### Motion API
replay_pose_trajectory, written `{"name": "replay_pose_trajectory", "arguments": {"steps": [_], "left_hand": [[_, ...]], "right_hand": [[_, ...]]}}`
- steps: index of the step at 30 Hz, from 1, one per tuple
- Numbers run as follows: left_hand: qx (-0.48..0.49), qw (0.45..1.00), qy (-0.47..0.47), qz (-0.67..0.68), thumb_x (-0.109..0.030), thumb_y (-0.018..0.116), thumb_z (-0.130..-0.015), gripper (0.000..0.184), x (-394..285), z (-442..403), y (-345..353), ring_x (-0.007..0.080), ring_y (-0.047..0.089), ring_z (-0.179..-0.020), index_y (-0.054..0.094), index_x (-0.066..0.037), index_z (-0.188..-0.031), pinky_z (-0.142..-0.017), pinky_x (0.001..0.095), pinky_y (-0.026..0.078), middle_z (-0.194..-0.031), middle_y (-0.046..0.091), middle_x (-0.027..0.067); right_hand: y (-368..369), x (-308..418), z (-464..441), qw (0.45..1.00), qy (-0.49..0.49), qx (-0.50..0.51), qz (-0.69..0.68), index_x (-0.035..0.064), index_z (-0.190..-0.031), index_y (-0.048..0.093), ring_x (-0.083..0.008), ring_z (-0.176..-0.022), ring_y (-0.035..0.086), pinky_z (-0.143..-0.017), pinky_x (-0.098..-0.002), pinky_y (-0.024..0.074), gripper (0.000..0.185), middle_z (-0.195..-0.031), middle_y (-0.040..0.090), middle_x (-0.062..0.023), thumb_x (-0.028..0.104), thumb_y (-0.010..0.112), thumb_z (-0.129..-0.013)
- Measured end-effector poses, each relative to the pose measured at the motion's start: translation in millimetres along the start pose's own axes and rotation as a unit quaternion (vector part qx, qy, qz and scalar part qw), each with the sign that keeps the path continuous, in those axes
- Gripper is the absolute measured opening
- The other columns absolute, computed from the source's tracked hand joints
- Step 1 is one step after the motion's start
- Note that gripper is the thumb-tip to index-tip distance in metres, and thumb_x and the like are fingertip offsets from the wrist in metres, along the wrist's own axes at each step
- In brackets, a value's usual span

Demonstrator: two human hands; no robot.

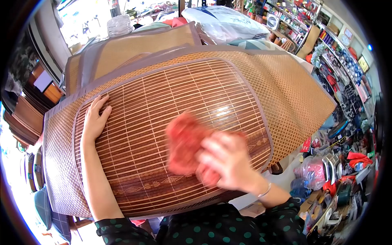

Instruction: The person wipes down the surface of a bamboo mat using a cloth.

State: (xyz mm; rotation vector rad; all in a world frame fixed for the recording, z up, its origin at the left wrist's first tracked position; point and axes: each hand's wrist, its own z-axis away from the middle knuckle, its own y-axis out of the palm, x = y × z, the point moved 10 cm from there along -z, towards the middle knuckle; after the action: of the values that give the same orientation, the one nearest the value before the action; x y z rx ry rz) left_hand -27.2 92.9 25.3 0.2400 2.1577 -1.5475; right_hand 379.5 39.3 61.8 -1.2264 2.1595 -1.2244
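A large mat (pixel 163 94) with brown slats and a woven tan border lies spread out before me. My left hand (pixel 96 118) rests flat on the slats at the mat's left side, fingers apart, holding nothing. Over the lower right part of the slats is my right hand (pixel 226 159), blurred by motion, with its fingers closed on a red cloth (pixel 183 143). The cloth spreads to the left of the fingers, against the slats. Its lower part bunches under my palm.
Behind the mat lie another tan mat (pixel 143 45) and a white plastic-wrapped bundle (pixel 224 24). Shelves of goods (pixel 343 57) line the right side. Bagged items (pixel 312 171) crowd the lower right. Rolled mats (pixel 34 167) stand at the left.
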Motion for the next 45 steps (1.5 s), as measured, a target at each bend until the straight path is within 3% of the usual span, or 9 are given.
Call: {"name": "replay_pose_trajectory", "arguments": {"steps": [7,9,15,17,24,27,34,37,45], "left_hand": [[-0.01,1.0,-0.005,-0.011,-0.036,0.059,-0.093,0.049,-2,1,-4,0.0368,0.036,-0.14,0.057,-0.017,-0.137,-0.116,0.0452,0.028,-0.151,0.041,0.0178],[-0.003,1.0,-0.014,-0.012,-0.036,0.059,-0.093,0.049,-2,2,-2,0.037,0.036,-0.14,0.057,-0.016,-0.137,-0.116,0.0453,0.028,-0.151,0.041,0.0176],[-0.01,1.0,-0.01,-0.013,-0.036,0.059,-0.093,0.048,-4,4,-3,0.0369,0.036,-0.14,0.057,-0.016,-0.137,-0.116,0.0454,0.028,-0.151,0.042,0.0176],[-0.013,1.0,-0.009,-0.018,-0.036,0.059,-0.093,0.048,-5,4,-3,0.0369,0.036,-0.14,0.057,-0.015,-0.136,-0.116,0.0455,0.028,-0.151,0.042,0.0179],[-0.011,1.0,-0.022,-0.017,-0.037,0.061,-0.091,0.049,-5,4,-4,0.0368,0.034,-0.141,0.058,-0.016,-0.136,-0.117,0.0451,0.027,-0.151,0.041,0.0181],[-0.021,0.999,-0.007,-0.034,-0.035,0.061,-0.091,0.048,-8,4,-6,0.0351,0.038,-0.14,0.059,-0.015,-0.135,-0.117,0.0449,0.025,-0.148,0.044,0.0193],[-0.011,0.999,-0.013,-0.033,-0.038,0.061,-0.092,0.05,-10,5,-5,0.0334,0.035,-0.142,0.057,-0.015,-0.136,-0.119,0.0477,0.019,-0.148,0.044,0.019],[-0.015,0.999,-0.001,-0.033,-0.039,0.062,-0.091,0.051,-9,5,-6,0.0335,0.036,-0.141,0.058,-0.014,-0.135,-0.119,0.0461,0.021,-0.148,0.044,0.019],[-0.015,0.999,-0.005,-0.028,-0.039,0.062,-0.091,0.05,-6,7,-5,0.0318,0.034,-0.143,0.058,-0.017,-0.136,-0.12,0.0441,0.021,-0.15,0.043,0.0173]], "right_hand": [[-14,-123,5,0.984,0.168,-0.037,0.041,0.0099,-0.111,0.066,-0.0348,-0.115,0.051,-0.098,-0.0504,0.0399,0.04,-0.124,0.057,-0.0128,0.019,0.076,-0.073],[-2,-82,-3,0.988,0.106,0.021,0.111,0.0106,-0.113,0.064,-0.0356,-0.117,0.049,-0.097,-0.0502,0.0397,0.042,-0.124,0.055,-0.0124,0.019,0.075,-0.073],[26,87,-1,0.973,-0.177,0.087,-0.121,0.0144,-0.115,0.067,-0.0318,-0.122,0.05,-0.097,-0.054,0.0397,0.039,-0.128,0.057,-0.0111,0.025,0.068,-0.077],[27,65,-18,0.976,-0.165,0.111,-0.084,0.0141,-0.113,0.067,-0.0317,-0.121,0.05,-0.096,-0.0527,0.04,0.038,-0.126,0.058,-0.0114,0.025,0.068,-0.076],[30,-158,-65,0.985,0.141,0.035,0.092,0.0139,-0.115,0.064,-0.0308,-0.122,0.049,-0.103,-0.0493,0.0392,0.033,-0.129,0.058,-0.0109,0.028,0.067,-0.085],[29,-153,-75,0.983,0.148,0.03,0.1,0.0134,-0.114,0.065,-0.0314,-0.118,0.051,-0.1,-0.0492,0.0398,0.034,-0.126,0.058,-0.0102,0.024,0.069,-0.082],[43,68,-80,0.966,-0.217,0.106,-0.089,0.0137,-0.109,0.065,-0.0324,-0.119,0.05,-0.099,-0.0504,0.0398,0.036,-0.12,0.058,-0.0101,0.028,0.069,-0.075],[53,69,-96,0.954,-0.241,0.096,-0.148,0.0138,-0.11,0.066,-0.0313,-0.121,0.051,-0.099,-0.0481,0.0409,0.035,-0.121,0.059,-0.0103,0.031,0.066,-0.079],[79,-160,-156,0.992,0.116,0.022,0.042,0.0191,-0.11,0.069,-0.0313,-0.115,0.053,-0.098,-0.0503,0.0407,0.033,-0.122,0.062,-0.0043,0.036,0.065,-0.082]]}}
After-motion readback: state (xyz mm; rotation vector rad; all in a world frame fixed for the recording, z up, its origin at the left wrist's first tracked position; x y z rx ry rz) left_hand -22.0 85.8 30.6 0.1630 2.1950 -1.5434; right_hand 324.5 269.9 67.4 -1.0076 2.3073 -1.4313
